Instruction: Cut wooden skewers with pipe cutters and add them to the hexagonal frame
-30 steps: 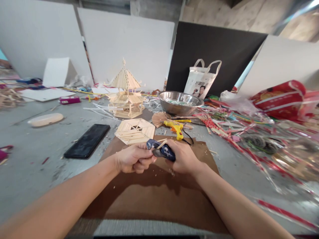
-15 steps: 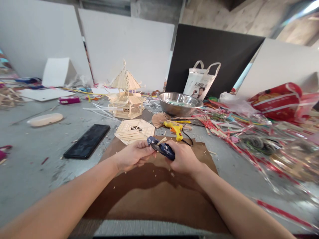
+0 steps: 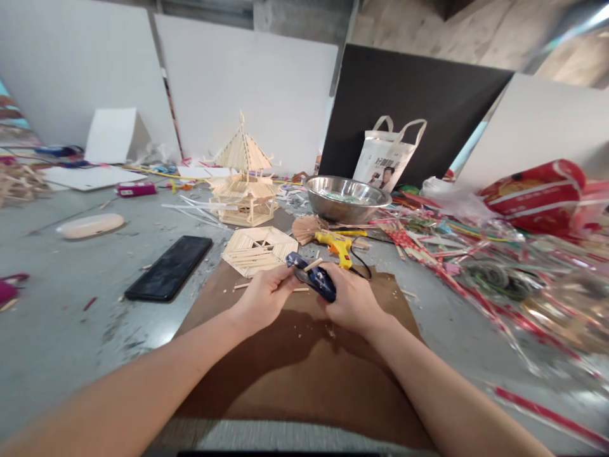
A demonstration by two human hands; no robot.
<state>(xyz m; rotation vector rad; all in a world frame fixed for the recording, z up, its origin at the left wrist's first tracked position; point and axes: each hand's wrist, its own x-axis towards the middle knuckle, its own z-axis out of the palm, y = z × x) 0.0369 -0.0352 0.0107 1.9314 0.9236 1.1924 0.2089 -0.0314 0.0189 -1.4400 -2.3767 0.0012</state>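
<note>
My right hand (image 3: 354,298) is wrapped round a dark blue hand cutter (image 3: 323,284) with a metal blade, its front end tilted up to the left. A short pale wooden stick (image 3: 313,264) lies across the cutter. My left hand (image 3: 266,298) is closed in a pinch by the cutter's front, seemingly on the stick's end, though the fingertips partly hide it. Both hands are above a brown sheet (image 3: 295,387). Behind my left hand a thin stick (image 3: 242,285) shows. Beyond lies a flat hexagonal stick panel (image 3: 257,257), before a pagoda-shaped stick model (image 3: 245,184).
A yellow glue gun (image 3: 340,244) with a black cord lies just past my right hand, near a steel bowl (image 3: 345,206). A black phone (image 3: 170,268) rests at left. Red and clear wrapping strips (image 3: 457,279) clutter the right side. A white bag (image 3: 387,155) stands behind.
My left hand has shifted right and turned, its fingertips closer to the cutter. Thin sticks behind it on the brown sheet now show. My right hand keeps its grip.
</note>
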